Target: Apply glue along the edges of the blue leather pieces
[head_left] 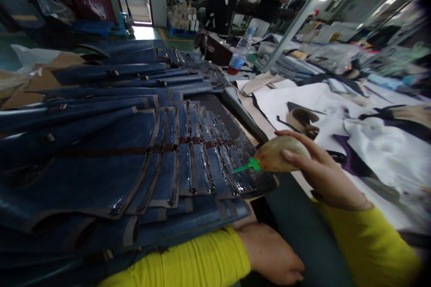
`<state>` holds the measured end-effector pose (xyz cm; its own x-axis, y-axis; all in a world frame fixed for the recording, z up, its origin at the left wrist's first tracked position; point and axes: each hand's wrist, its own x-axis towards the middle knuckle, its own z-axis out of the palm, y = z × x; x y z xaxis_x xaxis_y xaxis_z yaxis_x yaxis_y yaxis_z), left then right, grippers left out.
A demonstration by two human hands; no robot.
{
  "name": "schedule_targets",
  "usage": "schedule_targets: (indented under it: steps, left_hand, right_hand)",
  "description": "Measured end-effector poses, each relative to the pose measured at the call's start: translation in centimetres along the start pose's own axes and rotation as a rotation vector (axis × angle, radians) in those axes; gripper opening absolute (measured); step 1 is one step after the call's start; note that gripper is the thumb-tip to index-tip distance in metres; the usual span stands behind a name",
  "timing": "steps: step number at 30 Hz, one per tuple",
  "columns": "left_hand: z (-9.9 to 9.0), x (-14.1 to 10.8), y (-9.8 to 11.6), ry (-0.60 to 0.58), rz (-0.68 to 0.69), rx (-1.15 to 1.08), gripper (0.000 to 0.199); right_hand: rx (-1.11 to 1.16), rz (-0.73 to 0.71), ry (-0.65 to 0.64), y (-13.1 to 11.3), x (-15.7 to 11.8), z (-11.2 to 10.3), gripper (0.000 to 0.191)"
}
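Blurrily, a label (237,63) shows beyond the bulb (276,154) in the right hand (325,172).

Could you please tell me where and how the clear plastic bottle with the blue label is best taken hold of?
I would grip the bottle around its body at the blue label, coming from the near side. It appears to stand cap up, its body looks round and slim, and a grey pole rises on its right.

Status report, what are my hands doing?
Right hand: holding bulb bottle, green nozzle over blue pieces. Left hand: at the near edge, grip unclear. Drink bottle stands beyond, off to the right.
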<state>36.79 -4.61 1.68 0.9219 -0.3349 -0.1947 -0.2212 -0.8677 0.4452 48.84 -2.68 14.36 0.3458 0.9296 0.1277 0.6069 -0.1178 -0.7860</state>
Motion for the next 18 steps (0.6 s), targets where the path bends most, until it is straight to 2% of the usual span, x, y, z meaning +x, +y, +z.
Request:
schedule_targets:
  steps: [4, 10, 15, 18]
  left_hand:
    - [-0.03, -0.04, -0.06, -0.017, -0.006, -0.003, 0.043]
    - [-0.15, -0.01, -0.11, -0.023, 0.028, -0.015, 0.044]
    - [-0.26, -0.11, -0.16, -0.037, 0.022, -0.012, 0.045]
    - [-0.33, -0.10, -0.21, -0.025, 0.039, -0.009, 0.044]
  right_hand:
    - [-0.077, -0.026, -0.027, -0.85, 0.07, 1.05, 0.051]
    - [-0.012, 0.040, -0.115, -0.44, -0.52, 0.48, 0.051]
    - [-0.051, -0.001, -0.061, -0.62, -0.52, 0.79, 0.051]
    - [-0.072, 0.041, -0.096, -0.71, -0.74, 0.81, 0.051]
